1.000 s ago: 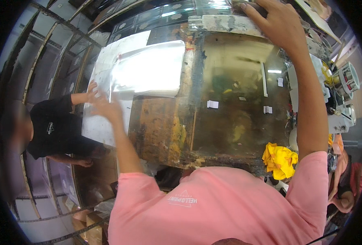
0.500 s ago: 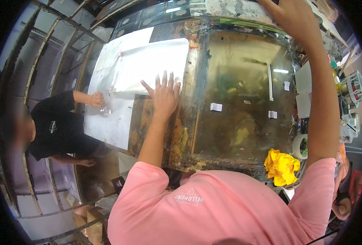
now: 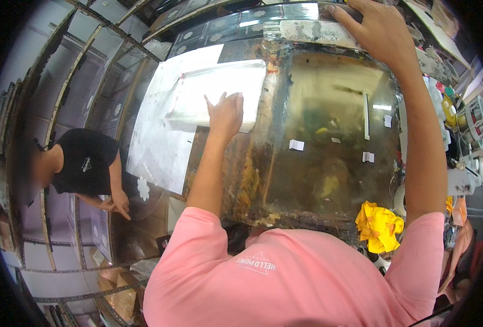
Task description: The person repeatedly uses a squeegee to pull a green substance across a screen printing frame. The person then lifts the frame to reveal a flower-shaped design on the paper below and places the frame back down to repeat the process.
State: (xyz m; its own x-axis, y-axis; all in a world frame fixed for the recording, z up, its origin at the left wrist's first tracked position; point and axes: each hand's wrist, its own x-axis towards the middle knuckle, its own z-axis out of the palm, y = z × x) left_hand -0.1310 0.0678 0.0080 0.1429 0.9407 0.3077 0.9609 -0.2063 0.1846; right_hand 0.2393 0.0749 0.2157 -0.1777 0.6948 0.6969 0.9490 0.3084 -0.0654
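My left hand (image 3: 227,113) lies over a stack of clear or white plastic sheets (image 3: 198,90), its thumb apart and its fingers partly bent. The stack rests on white paper (image 3: 154,147) on the paint-stained table. At the far edge, my right hand (image 3: 377,30) reaches over a paint-stained frame bar (image 3: 301,32), thumb laid along its near side; the upper frame edge cuts off the fingertips. Before me is a brownish, glossy printing bed (image 3: 328,169) carrying small white folded tabs (image 3: 296,145) and a thin white strip (image 3: 367,117).
A co-worker in black (image 3: 86,161) stands at the left, hands by a clear sheet with a white flower (image 3: 143,188). A crumpled yellow cloth (image 3: 380,226) lies at the near right corner. Tubs (image 3: 475,117) stand at the right, metal racks (image 3: 62,76) at the left.
The co-worker's hand has drawn away from the white paper toward the near left with a clear sheet. My left hand's spread fingers have bent. The view has shifted slightly.
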